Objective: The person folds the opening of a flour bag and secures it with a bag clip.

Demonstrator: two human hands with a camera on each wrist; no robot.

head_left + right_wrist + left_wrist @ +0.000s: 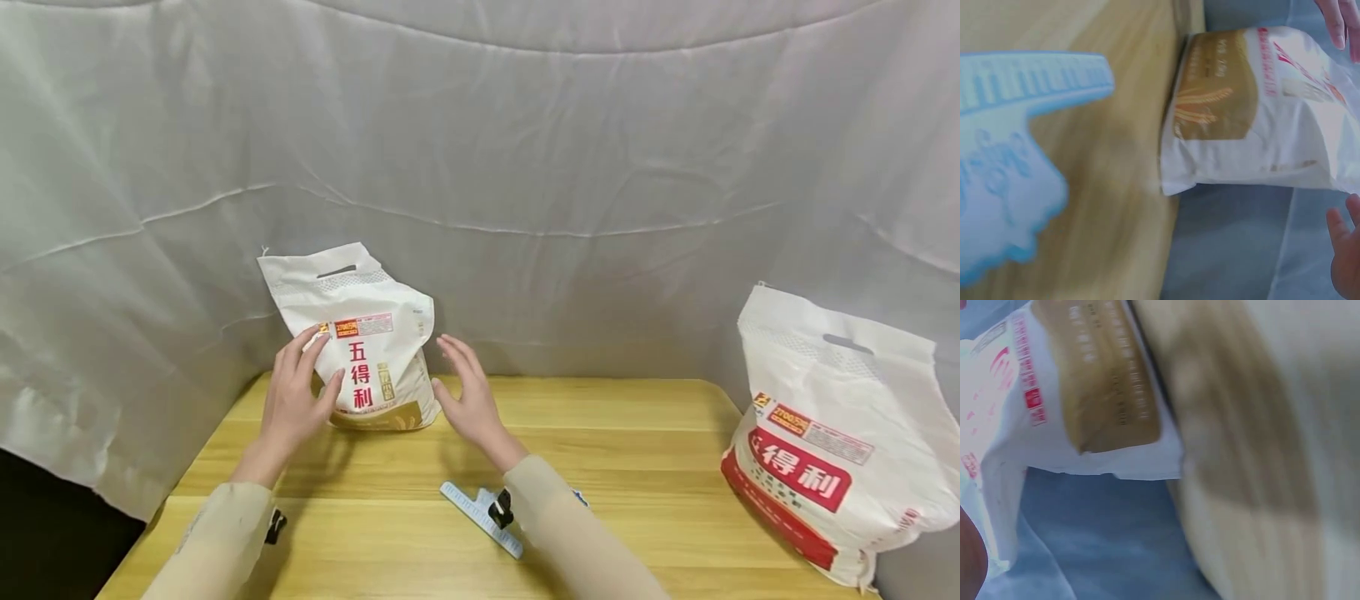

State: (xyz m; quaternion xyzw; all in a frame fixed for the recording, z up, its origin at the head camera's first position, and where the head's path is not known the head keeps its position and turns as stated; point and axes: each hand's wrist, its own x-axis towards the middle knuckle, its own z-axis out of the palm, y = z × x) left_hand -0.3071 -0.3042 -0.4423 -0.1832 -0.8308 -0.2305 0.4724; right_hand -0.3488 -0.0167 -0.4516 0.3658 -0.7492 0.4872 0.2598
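A white flour bag [405, 333] with red characters, a gold lower part and a handle slot stands at the back left of the table, its top leaning left. My left hand [296, 396] is at the bag's left front, fingers spread and slightly bent, overlapping it in the head view. Just off the opposite side is my right hand [471, 396], fingers extended with the palm toward the bag. Both hands hold nothing. The right wrist view shows the bag's gold panel [1216, 87] between the two hands, with fingertips [1337, 228] of the right hand below it.
A second flour bag [817, 417], white with red panels, stands at the table's right edge. Beneath my right forearm lies a light blue ruler [480, 518] with a shaped edge, partly hidden. Grey cloth [540, 292] hangs behind the wooden table [600, 433].
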